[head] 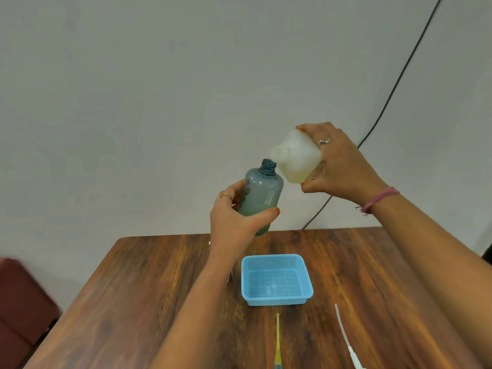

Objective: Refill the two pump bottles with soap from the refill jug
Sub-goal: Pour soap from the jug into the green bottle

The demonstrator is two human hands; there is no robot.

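Note:
My left hand [234, 214] grips a blue-grey translucent pump bottle [262, 193] held up above the table, tilted slightly right, with its threaded neck uncapped. My right hand [340, 166] holds the white refill jug [298, 157] tipped sideways, its mouth just above and right of the bottle's neck. Yellowish soap pools in the jug's lower side. No stream shows between them. Two pump tubes lie on the table near me: a yellowish one [277, 339] and a white one [344, 334]. A dark object [230, 275], mostly hidden behind my left forearm, stands on the table.
A light blue perforated basket [277, 279] sits mid-table on the brown wooden table [159, 288]. A black cable [399, 75] runs down the grey wall to the table's back edge. A dark red seat [21, 302] stands at the left.

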